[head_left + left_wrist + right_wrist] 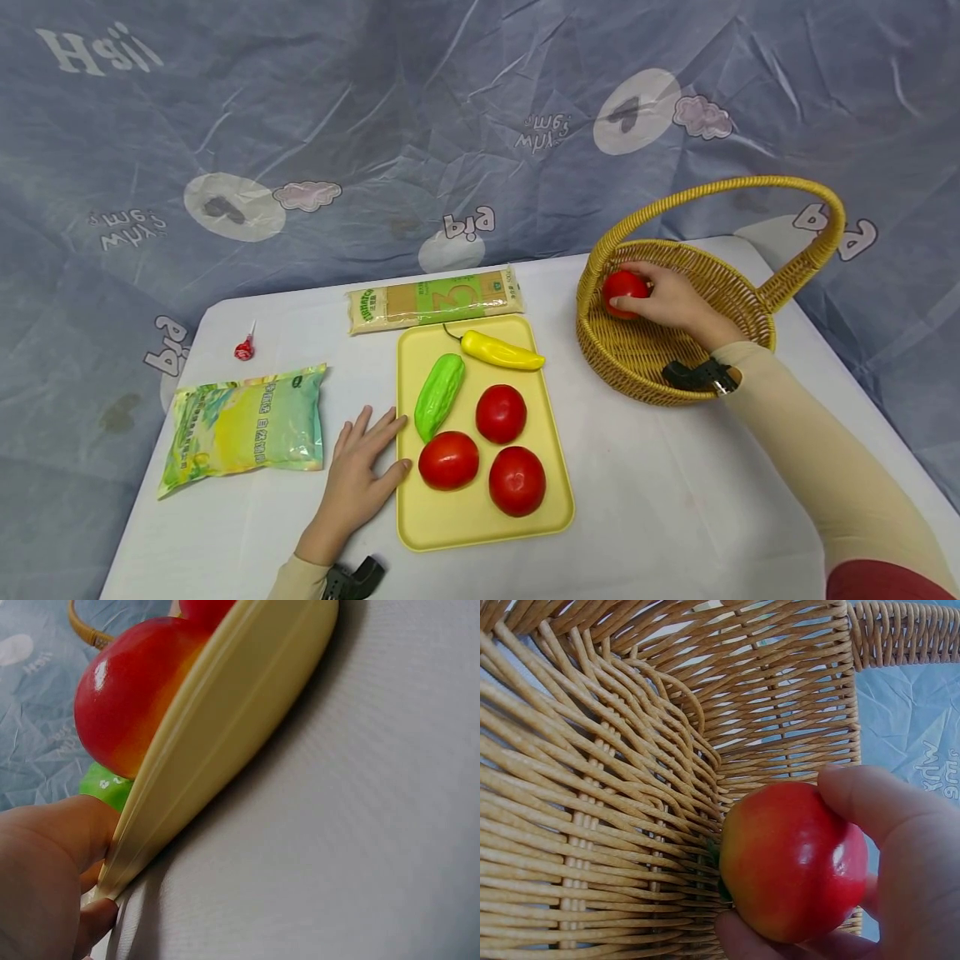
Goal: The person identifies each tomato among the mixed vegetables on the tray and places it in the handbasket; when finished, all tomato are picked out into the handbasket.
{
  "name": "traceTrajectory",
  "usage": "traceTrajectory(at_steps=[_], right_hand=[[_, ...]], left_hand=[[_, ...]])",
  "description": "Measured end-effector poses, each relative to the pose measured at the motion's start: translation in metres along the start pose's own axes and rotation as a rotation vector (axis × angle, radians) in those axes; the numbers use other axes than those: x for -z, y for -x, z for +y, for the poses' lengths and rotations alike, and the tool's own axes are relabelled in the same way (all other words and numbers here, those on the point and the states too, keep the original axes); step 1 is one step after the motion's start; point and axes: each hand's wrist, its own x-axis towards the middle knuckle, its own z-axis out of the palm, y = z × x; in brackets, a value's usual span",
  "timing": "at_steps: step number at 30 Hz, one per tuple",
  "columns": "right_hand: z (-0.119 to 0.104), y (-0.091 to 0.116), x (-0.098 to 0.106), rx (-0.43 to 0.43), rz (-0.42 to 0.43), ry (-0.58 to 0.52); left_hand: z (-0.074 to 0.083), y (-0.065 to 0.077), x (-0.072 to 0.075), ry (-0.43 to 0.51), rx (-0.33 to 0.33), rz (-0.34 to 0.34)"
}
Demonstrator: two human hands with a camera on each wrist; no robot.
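Inside the wicker basket (637,367), my right hand (670,298) grips a red tomato (624,293) near the basket's left wall. The right wrist view shows the thumb and fingers around this tomato (795,862), its green stem end facing the woven bottom. My left hand (360,479) touches the left rim of a yellow tray (480,529), its fingers spread and fairly straight. On the tray lie tomatoes (448,460), a green bumpy vegetable (439,396) like a small bitter gourd, and a yellow chili pepper (501,350).
A packet of noodles (435,300) lies behind the tray. To the left are a green-and-yellow plastic bag (247,425) and a red lollipop (244,348). The basket's tall handle (720,185) arches over its opening. Blue printed cloth (375,125) hangs behind the white table.
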Motion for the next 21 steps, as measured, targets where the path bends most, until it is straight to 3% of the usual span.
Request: traceTrajectory(at_steps=[12, 21], right_hand=[[0.0014, -0.0011, -0.0017, -0.061, 0.002, -0.097], [0.0008, -0.0021, -0.0001, -0.038, -0.018, -0.049]], left_hand=[[0.0012, -0.0009, 0.0018, 0.002, 0.004, -0.009], [0.0012, -0.0004, 0.0014, 0.012, 0.001, -0.003]])
